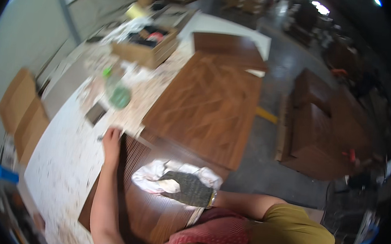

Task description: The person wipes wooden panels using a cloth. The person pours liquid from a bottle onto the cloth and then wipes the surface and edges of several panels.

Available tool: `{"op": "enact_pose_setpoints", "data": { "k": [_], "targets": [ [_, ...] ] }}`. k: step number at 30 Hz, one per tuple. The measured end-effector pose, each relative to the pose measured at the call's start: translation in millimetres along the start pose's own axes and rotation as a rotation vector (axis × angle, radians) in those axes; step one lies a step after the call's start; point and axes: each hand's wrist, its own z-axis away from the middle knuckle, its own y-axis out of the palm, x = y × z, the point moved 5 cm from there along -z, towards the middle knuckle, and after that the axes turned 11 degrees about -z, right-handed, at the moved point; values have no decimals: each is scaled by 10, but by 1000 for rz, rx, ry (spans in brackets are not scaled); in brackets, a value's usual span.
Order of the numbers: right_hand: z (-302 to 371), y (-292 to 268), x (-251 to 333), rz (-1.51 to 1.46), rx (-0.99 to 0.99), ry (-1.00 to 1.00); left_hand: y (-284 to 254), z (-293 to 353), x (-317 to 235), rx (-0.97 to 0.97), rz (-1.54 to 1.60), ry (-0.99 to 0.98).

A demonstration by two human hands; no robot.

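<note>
My right hand (185, 187), in a dark grey knit glove, holds a bunched white cloth (149, 176) against a brown wood-grain panel (154, 220). The cloth spreads out past the fingers on the far side. My bare left hand (111, 139) is at the far left corner of this panel, its fingers curled together. A small greyish bit shows beside those fingertips, too blurred to name. Just beyond lies a larger brown panel (206, 104) with a patterned wood grain, its near edge close to the cloth.
A white worktable (63, 143), speckled with debris, carries a greenish bottle (120, 96), a small dark block (95, 113) and an open cardboard box (136, 54) of items. Folded cardboard (24, 116) stands at left. Brown furniture pieces (315, 132) stand on the floor at right.
</note>
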Motion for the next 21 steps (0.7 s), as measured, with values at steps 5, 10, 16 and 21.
{"op": "enact_pose_setpoints", "data": {
  "k": [5,10,16,21],
  "targets": [
    [-41,-348,283,-438,-291,-47,157,1135,-1376,750,509,-212],
    [442,-257,1020,-707,-215,232,102,1647,-1057,746,459,-181],
    [1316,-746,1129,-544,-261,149,44,1622,-2218,670,36,518],
    [2428,-1107,1600,-467,-608,-107,15,2173,-3593,185,192,1130]
  ]
}}
